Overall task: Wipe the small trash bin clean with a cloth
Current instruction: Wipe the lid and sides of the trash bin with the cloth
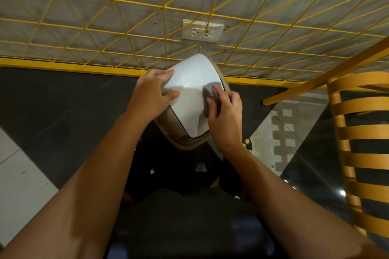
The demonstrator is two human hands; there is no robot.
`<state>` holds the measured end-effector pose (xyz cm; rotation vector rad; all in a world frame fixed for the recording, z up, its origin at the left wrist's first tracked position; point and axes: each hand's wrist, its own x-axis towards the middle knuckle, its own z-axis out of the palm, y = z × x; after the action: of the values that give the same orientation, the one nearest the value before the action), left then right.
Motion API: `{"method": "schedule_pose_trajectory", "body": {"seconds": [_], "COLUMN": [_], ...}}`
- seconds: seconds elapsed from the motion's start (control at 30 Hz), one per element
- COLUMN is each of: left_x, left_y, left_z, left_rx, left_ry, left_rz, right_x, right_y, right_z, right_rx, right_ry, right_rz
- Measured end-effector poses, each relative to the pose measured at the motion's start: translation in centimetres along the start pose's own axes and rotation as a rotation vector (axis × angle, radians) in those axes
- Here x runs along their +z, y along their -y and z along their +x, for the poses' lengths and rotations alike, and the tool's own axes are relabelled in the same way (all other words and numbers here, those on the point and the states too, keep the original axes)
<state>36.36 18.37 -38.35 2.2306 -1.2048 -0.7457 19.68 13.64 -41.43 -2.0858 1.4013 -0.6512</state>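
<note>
We are bracing the small trash bin [190, 82] — standing on the floor [63, 103] by the far wall [101, 9] — our left hand [150, 95] curling over its left edge, while the right hand [227, 118], its grip pinching the cloth [210, 95], is pressing glossy plastic (light, probably slippery).

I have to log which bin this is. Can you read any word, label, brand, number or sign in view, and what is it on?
None: no text can be read anywhere in this view.
trash bin: its white lid is plain where it shows, with no label or brand.
cloth, held in the right hand: plain grey, no print.
wall outlet: no marking legible; anything on it is too small to tell.
</note>
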Motion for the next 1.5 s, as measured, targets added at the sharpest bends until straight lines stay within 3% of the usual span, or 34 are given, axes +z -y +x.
{"method": "schedule_pose_trajectory", "body": {"seconds": [0.13,0.37,0.53,0.7,1.07,1.27,1.5], "left_x": [-0.1,0.0,0.0,-0.1,0.0,0.0,-0.1], "left_y": [0.0,0.0,0.0,-0.1,0.0,0.0,-0.1], "left_z": [0.1,0.1,0.1,0.1,0.1,0.2,0.2], "left_rx": [-0.010,-0.018,-0.014,-0.011,-0.014,-0.011,-0.018], "left_ry": [0.002,0.002,0.005,0.013,0.009,0.014,0.021], "left_rz": [0.005,0.000,0.012,0.012,0.011,0.025,0.022], "right_x": [-0.5,-0.5,-1.1,-1.7,-2.0,-1.7,-1.6], "right_y": [-0.1,-2.0,-0.4,0.0,-4.9,-2.8,-4.6], "right_z": [1.4,-1.9,1.8,5.2,-0.3,2.7,0.2], "right_rx": [-0.088,0.005,-0.120,-0.127,0.260,0.103,0.184], "right_ry": [0.031,0.064,0.031,0.065,0.071,0.018,0.016], "right_rz": [-0.055,-0.019,-0.122,-0.197,-0.062,-0.042,-0.070]}}
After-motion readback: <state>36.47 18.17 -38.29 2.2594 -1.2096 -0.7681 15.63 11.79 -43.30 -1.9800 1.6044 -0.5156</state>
